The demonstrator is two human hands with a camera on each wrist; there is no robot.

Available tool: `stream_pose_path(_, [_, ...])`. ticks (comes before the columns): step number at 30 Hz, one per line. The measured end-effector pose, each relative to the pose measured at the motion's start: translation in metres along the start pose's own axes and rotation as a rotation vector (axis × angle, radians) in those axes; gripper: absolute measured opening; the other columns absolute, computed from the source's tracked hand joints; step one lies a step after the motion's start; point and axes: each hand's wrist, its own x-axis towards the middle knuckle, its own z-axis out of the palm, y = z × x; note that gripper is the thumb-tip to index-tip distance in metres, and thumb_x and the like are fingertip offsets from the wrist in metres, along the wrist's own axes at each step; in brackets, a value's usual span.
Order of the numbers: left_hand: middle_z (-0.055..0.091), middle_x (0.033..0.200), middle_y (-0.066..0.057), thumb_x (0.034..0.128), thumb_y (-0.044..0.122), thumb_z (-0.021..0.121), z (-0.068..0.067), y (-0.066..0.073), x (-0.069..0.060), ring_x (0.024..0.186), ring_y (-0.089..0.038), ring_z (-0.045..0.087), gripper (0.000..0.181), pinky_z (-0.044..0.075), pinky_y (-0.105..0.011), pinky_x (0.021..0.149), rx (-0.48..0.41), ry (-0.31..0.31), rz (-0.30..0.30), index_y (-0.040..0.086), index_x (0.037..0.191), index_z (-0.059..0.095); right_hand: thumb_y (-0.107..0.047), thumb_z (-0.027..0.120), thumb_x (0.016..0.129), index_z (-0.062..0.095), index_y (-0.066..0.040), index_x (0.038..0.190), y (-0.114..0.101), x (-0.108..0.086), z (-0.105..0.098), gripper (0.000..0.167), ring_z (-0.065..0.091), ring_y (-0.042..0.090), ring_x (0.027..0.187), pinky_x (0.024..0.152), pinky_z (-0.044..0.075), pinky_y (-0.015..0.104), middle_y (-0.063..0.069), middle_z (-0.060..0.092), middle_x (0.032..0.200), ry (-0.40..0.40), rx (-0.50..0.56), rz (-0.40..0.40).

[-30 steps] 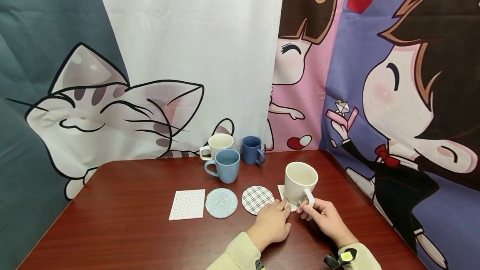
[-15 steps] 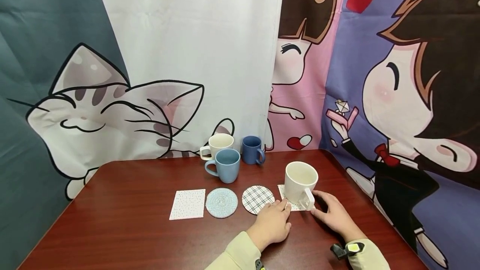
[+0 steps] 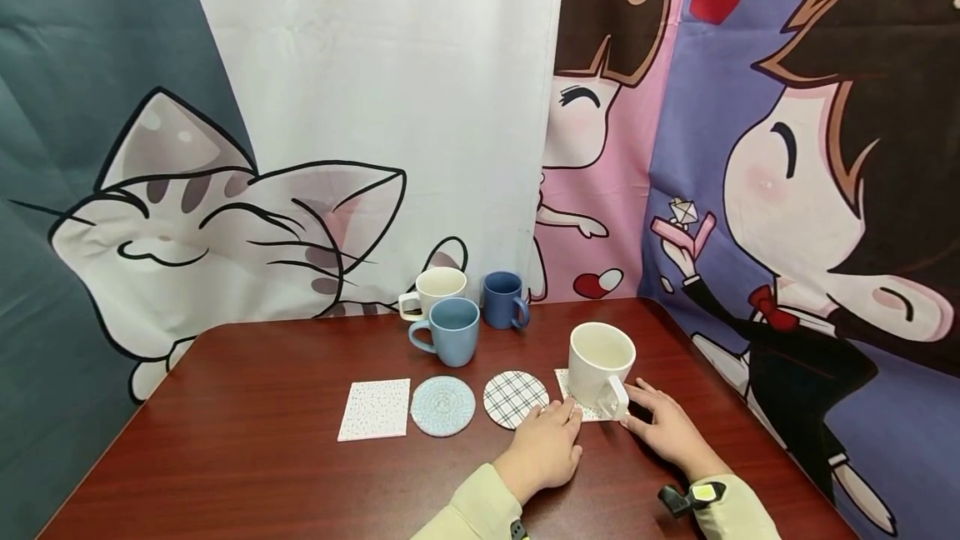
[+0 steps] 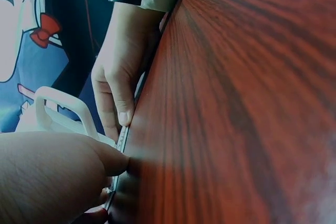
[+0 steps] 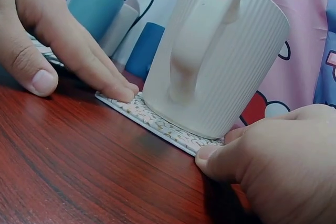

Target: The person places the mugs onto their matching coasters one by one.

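Observation:
A ribbed white mug [image 3: 600,361] stands upright on a square patterned coaster [image 5: 157,123], its handle turned towards me. My left hand [image 3: 542,447] lies palm down, with straight fingertips touching the coaster's left edge. To the mug's right, my right hand [image 3: 673,432] rests low with thumb and fingers spread. Its thumb [image 5: 209,157] touches the coaster's near right corner, and a finger reaches along the right side behind the mug. Neither hand holds the mug. The mug hides much of the coaster.
Left of the mug lie a round plaid coaster [image 3: 516,399], a round light-blue coaster [image 3: 443,406] and a square speckled coaster [image 3: 375,410]. Behind them stand a light-blue mug [image 3: 455,332], a white mug [image 3: 441,284] and a dark-blue mug [image 3: 502,300]. A printed cloth [image 3: 420,107] hangs behind the table.
My right hand has left the area under the mug's handle and moved right, to the coaster's right side. The left hand and the mug look almost unmoved.

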Motion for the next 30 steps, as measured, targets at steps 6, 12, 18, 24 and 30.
stream_pose_path(6, [0.045,0.156,0.003,0.0996,0.042,0.056,0.0009,0.0001,-0.0003,0.141,-0.013,0.045,0.053,0.038,-0.036,0.113,-0.002,0.0,0.003,0.018,0.147,0.055,-0.012,0.081,0.082,0.069,-0.002,0.129,0.0013,0.0006,-0.0005,0.049,0.048,0.049,0.133,0.104,0.035,0.069,0.018,0.065,0.132,-0.004,-0.001,0.001])
stream_pose_path(12, [0.044,0.157,0.002,0.1006,0.041,0.054,-0.0009,0.0013,-0.0014,0.141,-0.013,0.044,0.053,0.037,-0.034,0.113,0.029,-0.003,0.013,0.017,0.148,0.053,-0.011,0.081,0.082,0.068,-0.001,0.128,0.0027,0.0007,0.0,0.049,0.05,0.047,0.132,0.105,0.036,0.067,0.018,0.066,0.13,-0.003,0.0,-0.003])
stream_pose_path(18, [0.044,0.157,0.001,0.1013,0.04,0.054,-0.0017,0.0027,-0.0023,0.141,-0.012,0.044,0.054,0.036,-0.032,0.114,0.045,-0.014,0.023,0.015,0.149,0.052,-0.012,0.08,0.083,0.069,-0.001,0.128,0.0017,0.0003,-0.0002,0.048,0.051,0.047,0.132,0.104,0.037,0.067,0.017,0.066,0.13,-0.007,-0.009,-0.004])
stream_pose_path(24, [0.043,0.158,0.003,0.1019,0.039,0.054,-0.002,0.0048,-0.0029,0.141,-0.01,0.044,0.052,0.036,-0.032,0.114,0.058,-0.012,0.051,0.018,0.149,0.051,-0.01,0.079,0.083,0.076,-0.005,0.116,0.004,0.0022,0.0018,0.034,0.057,0.045,0.126,0.101,0.041,0.064,0.02,0.069,0.123,0.034,-0.022,-0.043])
stream_pose_path(30, [0.042,0.158,0.003,0.1016,0.039,0.054,-0.0011,0.004,-0.0019,0.141,-0.01,0.043,0.052,0.035,-0.033,0.115,0.053,-0.011,0.051,0.018,0.149,0.052,-0.013,0.079,0.084,0.076,-0.006,0.116,0.0051,0.0045,0.0019,0.033,0.055,0.047,0.126,0.1,0.043,0.065,0.019,0.069,0.123,0.033,-0.022,-0.041])
